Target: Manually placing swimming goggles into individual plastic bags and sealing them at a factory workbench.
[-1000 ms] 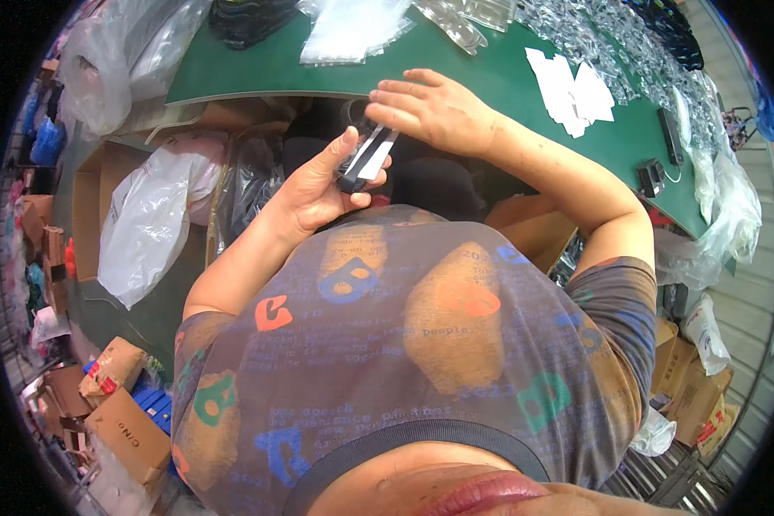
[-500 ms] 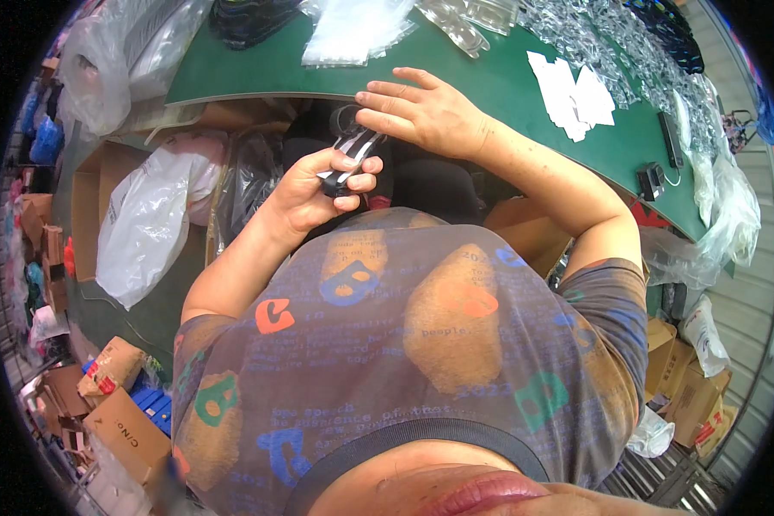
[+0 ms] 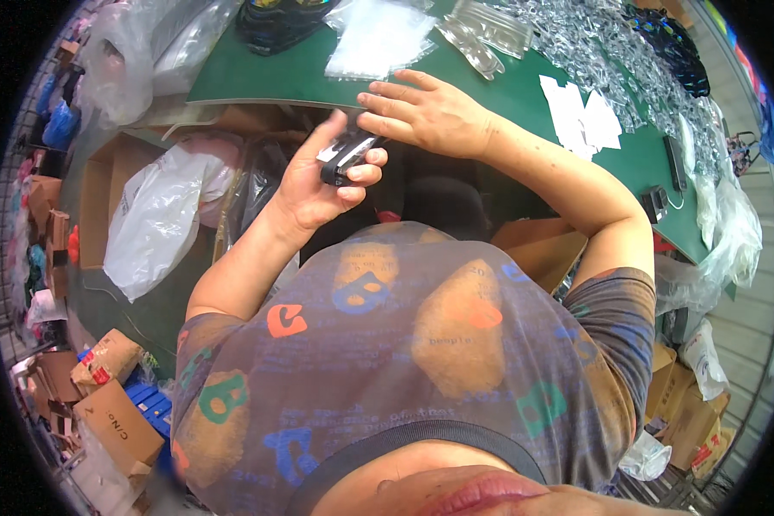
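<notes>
My left hand is closed around a small black item with white stripes, held just off the near edge of the green table. Its fingers curl round the item's right side, while the thumb is raised along the left. What kind of item it is, I cannot make out. Close by, my right hand is stretched out flat with its fingers apart, the tips just above the item. Whether those fingertips touch it cannot be seen, and the right thumb is hidden.
Clear plastic bags lie on the table, beside clear moulded plastic pieces. Farther right are a heap of small clear packets, white paper slips and a black device. A cardboard box with a white bag stands left.
My left thumb has lifted off the striped item, and the item sits more upright in the fingers. A dark loop at its top no longer shows. The whole view has shifted slightly.
</notes>
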Tool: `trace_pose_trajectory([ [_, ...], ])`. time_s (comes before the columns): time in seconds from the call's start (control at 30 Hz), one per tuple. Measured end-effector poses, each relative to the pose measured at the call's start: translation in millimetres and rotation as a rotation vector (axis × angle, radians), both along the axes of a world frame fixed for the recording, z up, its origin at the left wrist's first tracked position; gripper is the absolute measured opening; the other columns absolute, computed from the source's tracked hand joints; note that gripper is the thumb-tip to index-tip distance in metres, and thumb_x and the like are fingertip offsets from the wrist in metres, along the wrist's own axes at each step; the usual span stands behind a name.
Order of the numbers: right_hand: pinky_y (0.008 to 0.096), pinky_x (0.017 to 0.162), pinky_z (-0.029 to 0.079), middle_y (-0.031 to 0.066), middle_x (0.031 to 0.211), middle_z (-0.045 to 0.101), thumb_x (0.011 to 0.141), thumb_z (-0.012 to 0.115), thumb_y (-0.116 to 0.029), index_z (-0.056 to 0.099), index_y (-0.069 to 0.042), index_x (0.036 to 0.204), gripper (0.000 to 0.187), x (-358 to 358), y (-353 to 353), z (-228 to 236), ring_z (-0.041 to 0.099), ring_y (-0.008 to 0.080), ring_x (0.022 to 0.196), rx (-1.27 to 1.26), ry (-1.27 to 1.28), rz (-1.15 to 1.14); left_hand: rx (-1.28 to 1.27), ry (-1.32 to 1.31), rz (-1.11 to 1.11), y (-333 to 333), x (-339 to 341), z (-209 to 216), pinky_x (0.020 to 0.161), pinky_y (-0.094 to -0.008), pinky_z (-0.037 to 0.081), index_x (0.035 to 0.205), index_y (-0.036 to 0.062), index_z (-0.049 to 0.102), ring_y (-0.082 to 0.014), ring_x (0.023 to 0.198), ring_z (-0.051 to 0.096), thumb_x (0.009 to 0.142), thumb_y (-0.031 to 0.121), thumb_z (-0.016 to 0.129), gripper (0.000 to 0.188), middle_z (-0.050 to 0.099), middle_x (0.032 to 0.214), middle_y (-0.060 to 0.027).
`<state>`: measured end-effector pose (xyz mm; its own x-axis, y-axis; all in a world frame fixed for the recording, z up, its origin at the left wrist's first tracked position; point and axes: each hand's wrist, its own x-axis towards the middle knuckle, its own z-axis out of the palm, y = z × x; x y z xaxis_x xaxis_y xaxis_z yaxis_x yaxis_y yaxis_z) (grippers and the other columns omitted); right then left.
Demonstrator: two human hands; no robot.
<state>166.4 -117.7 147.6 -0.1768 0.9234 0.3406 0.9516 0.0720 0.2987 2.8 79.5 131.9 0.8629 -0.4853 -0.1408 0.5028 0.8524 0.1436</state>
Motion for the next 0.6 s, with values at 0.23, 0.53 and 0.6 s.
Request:
trace_pose_trajectory([
  [0.23,0.0523,0.116,0.040,0.0095,0.153,0.054,0.080,0.070,-0.002,0.056,-0.011,0.128,0.051,0,-2,10,0.050,0.0275,0.143,0.042,0.383,0.098,0.300,0.062,0.062,5,-11,0,0.044,-0.0201,0.050,0.123,-0.0033,0.047,-0.0114,0.078,0.055,0.105,0.020,0.054,0.030,0.051,0.103,-0.0098],
  [0.53,0.0477,0.107,0.047,0.0089,0.105,0.066,0.080,0.074,-0.020,0.061,-0.008,0.121,0.044,-40,11,11,0.066,0.0282,0.104,-0.077,0.442,0.071,0.231,0.049,-0.151,0,-11,-12,0.049,-0.0317,0.061,0.119,-0.0045,0.059,-0.0257,0.069,0.071,0.102,0.030,0.048,0.040,0.068,0.102,-0.0207],
  [0.6,0.0449,0.087,0.053,0.0096,0.095,0.065,0.079,0.075,-0.020,0.060,-0.007,0.107,0.034,-44,8,5,0.066,0.0307,0.097,-0.112,0.558,0.047,0.298,0.041,-0.184,-1,-15,-13,0.051,-0.0373,0.063,0.117,-0.0104,0.061,-0.0310,0.066,0.073,0.102,0.037,0.039,0.054,0.071,0.102,-0.0250],
])
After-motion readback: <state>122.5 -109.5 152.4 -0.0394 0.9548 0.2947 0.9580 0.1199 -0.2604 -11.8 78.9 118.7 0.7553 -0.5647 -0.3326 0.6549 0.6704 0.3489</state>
